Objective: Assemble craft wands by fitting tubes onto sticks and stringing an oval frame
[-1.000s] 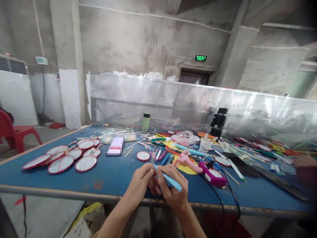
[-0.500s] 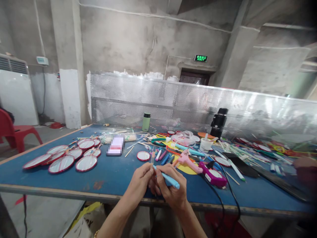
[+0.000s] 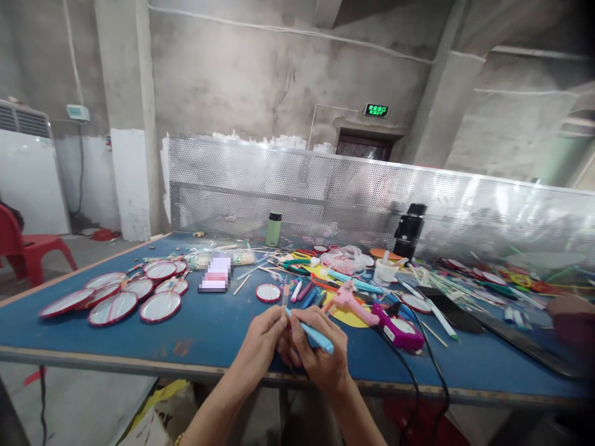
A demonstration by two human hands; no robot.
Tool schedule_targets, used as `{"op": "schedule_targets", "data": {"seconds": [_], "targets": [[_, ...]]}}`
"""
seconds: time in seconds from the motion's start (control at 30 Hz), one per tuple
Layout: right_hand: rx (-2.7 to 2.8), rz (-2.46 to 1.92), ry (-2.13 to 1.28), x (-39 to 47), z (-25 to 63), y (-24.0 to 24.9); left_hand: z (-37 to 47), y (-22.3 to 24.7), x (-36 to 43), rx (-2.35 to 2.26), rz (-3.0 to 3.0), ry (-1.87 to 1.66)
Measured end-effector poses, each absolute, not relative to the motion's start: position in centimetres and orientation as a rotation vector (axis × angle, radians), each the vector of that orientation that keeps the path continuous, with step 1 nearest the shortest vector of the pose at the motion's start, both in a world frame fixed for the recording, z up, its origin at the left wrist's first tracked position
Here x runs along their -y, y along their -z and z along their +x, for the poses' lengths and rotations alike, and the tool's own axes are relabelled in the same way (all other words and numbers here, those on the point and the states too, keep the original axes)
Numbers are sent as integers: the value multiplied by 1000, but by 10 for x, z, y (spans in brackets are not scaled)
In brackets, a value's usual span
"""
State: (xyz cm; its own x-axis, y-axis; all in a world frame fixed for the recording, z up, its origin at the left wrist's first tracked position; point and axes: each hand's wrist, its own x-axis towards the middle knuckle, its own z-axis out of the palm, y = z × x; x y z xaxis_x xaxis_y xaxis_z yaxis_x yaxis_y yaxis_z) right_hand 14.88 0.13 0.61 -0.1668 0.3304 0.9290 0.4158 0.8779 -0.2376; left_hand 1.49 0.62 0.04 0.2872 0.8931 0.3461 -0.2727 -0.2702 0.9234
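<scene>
At the table's front edge, my left hand (image 3: 260, 342) is closed on a thin flat stick (image 3: 285, 297) that points upward. My right hand (image 3: 328, 353) grips a light blue marker (image 3: 318, 338) like a pen, its front end close to the stick; whether they touch I cannot tell. Both hands meet, and the lower fingers are partly hidden. Just beyond them lies a round white disc with a red rim (image 3: 268, 292). Several coloured markers (image 3: 305, 291) are right of it, followed by a pink glue gun (image 3: 351, 302) and a purple device (image 3: 398, 328) with cables.
Several red-rimmed discs (image 3: 114, 308) are piled at left, near a phone (image 3: 216, 272). Behind stand a green bottle (image 3: 274, 230), a white cup (image 3: 385, 271) and a black flask (image 3: 410, 230). Sticks and craft pieces cover the right side. A person's blurred hand (image 3: 568, 313) shows at far right.
Both hands keep the same hold, and the marker has shifted very slightly left against the stick. The whole view has moved a little.
</scene>
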Motion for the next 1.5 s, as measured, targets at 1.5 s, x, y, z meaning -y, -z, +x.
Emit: {"op": "schedule_targets", "data": {"seconds": [1.5], "targets": [[1811, -575, 66, -1, 149, -8, 15, -4, -2, -660, 1396, -1314]]}}
